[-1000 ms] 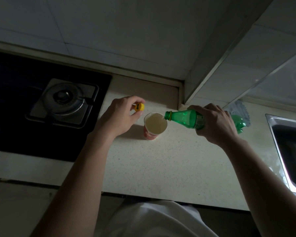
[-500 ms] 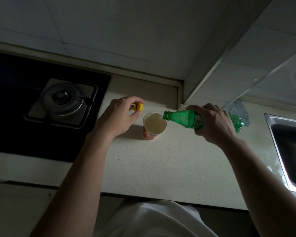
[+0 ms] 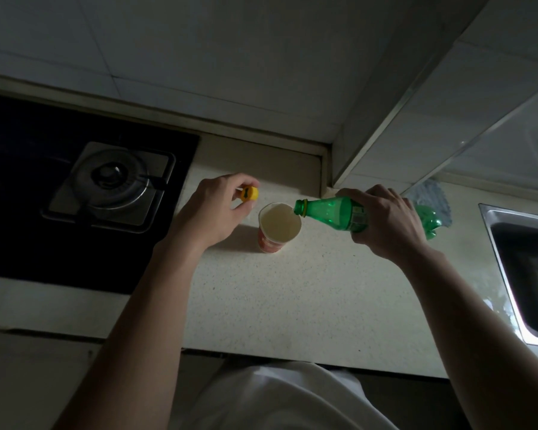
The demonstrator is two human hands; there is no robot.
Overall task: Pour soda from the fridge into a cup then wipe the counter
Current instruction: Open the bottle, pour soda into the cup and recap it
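Note:
A red paper cup stands upright on the pale speckled counter, nearly full of pale liquid. My right hand grips a green soda bottle tipped almost flat, its open mouth over the cup's right rim. My left hand hovers left of the cup and pinches the yellow bottle cap between thumb and fingers. A blue cloth lies on the counter behind the bottle, partly hidden by my right hand.
A black gas hob with a steel burner fills the counter's left side. A steel sink is set into the right end. A tiled wall and a column corner rise just behind the cup.
The bottle's mouth has crept slightly further over the cup's rim. Both hands have stayed almost where they were.

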